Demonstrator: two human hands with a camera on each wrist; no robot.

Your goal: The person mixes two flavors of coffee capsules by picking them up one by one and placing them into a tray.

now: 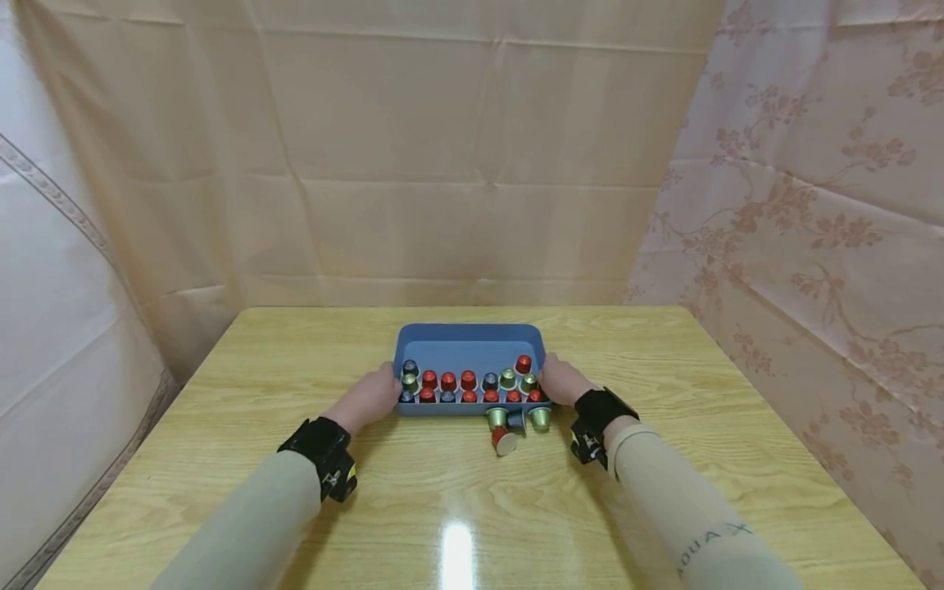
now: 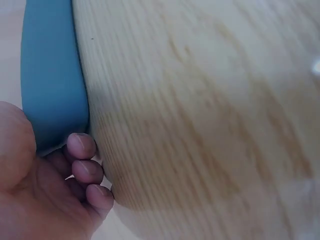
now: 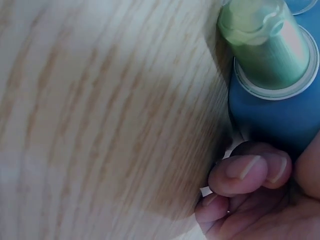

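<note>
A blue rectangular tray [image 1: 465, 348] lies on the table with red, green and dark blue coffee capsules in rows along its near half. My left hand [image 1: 372, 395] grips its left end; in the left wrist view, curled fingers [image 2: 81, 146] meet the corner of the blue wall [image 2: 52, 70]. At the opposite end my right hand [image 1: 564, 381] holds the tray, fingers [image 3: 242, 172] bent by its corner. Outside the front wall sit two green capsules [image 1: 541, 419], a dark blue capsule [image 1: 516, 421] and a red capsule [image 1: 505, 441] tipped over, its pale lid facing me.
The wood-grain table [image 1: 413, 508] extends around the tray on every side. Behind it hangs a beige curtain [image 1: 442, 164], with a floral cloth [image 1: 811, 205] at the right and a white cloth [image 1: 66, 328] at the left.
</note>
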